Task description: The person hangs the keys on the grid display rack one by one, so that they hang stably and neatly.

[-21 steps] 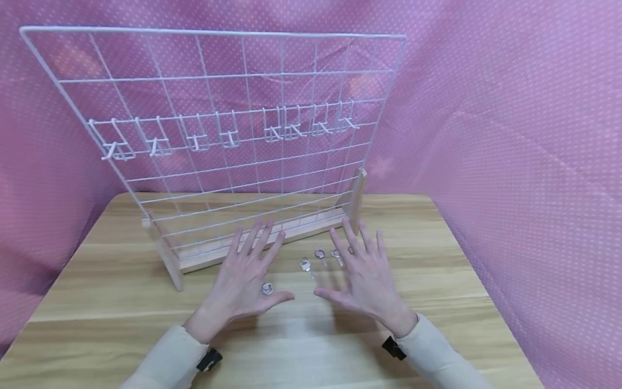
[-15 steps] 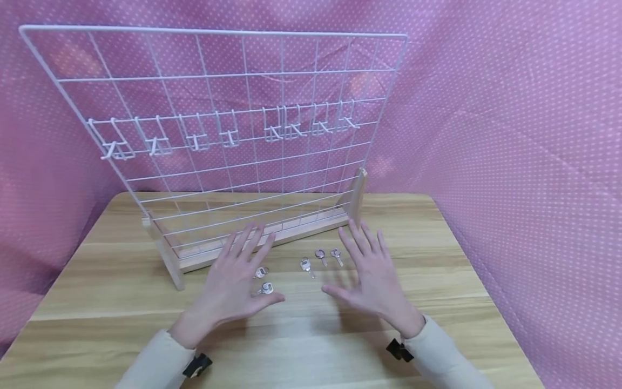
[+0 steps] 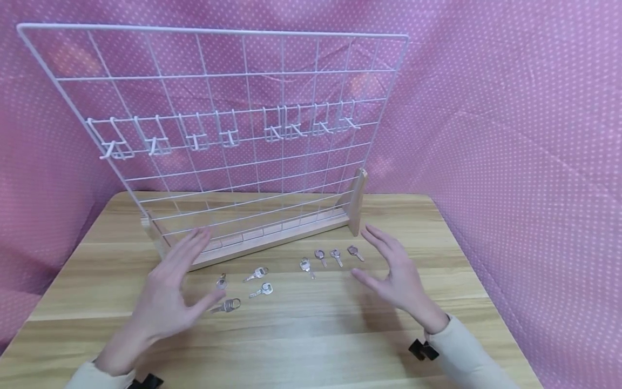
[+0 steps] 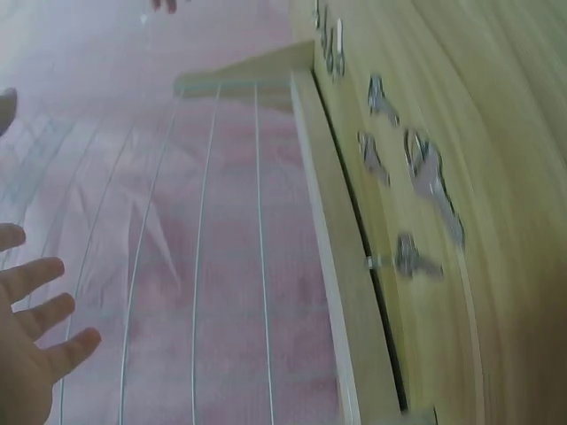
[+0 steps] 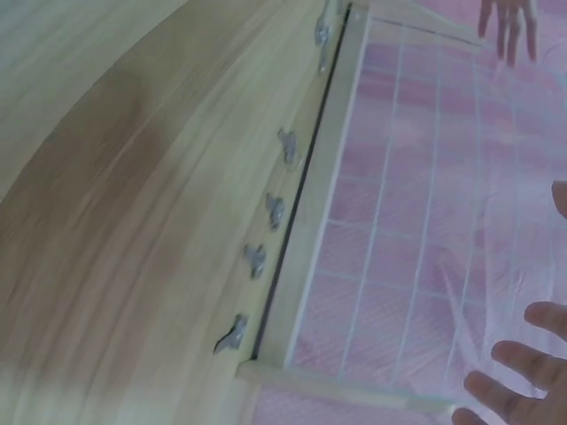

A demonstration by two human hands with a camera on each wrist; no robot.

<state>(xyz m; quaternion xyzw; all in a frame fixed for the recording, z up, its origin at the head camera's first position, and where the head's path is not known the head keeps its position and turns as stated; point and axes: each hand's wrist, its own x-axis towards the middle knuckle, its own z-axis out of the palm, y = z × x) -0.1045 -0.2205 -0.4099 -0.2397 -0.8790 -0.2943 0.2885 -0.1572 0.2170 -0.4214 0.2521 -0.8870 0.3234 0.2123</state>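
- Pink cloth (image 3: 515,135) with pale dots hangs behind the table and along its sides.
- The wooden table (image 3: 306,351), light-grained, spreads beneath everything else.
- A white wire grid (image 3: 251,111) stands toward the back of the table.
- A pale wooden stand (image 3: 272,239) carries the grid, its long bar running along the lower edge, with an upright at the right end in the head view.
- Light sleeves (image 3: 466,351) cover both forearms.
- The left hand (image 3: 167,292) is released, fingers extended and thumb held apart, grasping nothing; in the head view its thumb tip lies just beside the two leftmost keys.
- The right hand (image 3: 400,275) is likewise released, thumb and fingers well parted, near the rightmost key.
- Eight white wire hooks (image 3: 229,139) hang in a row across the grid, prongs pointing outward.
- Black clips (image 3: 424,350) sit at the wrists, beside the cuffs.
- Eight metal keys (image 3: 261,290) lie flat on the table in front of the stand: four scattered by the left hand, four in a slanting row toward the right hand.
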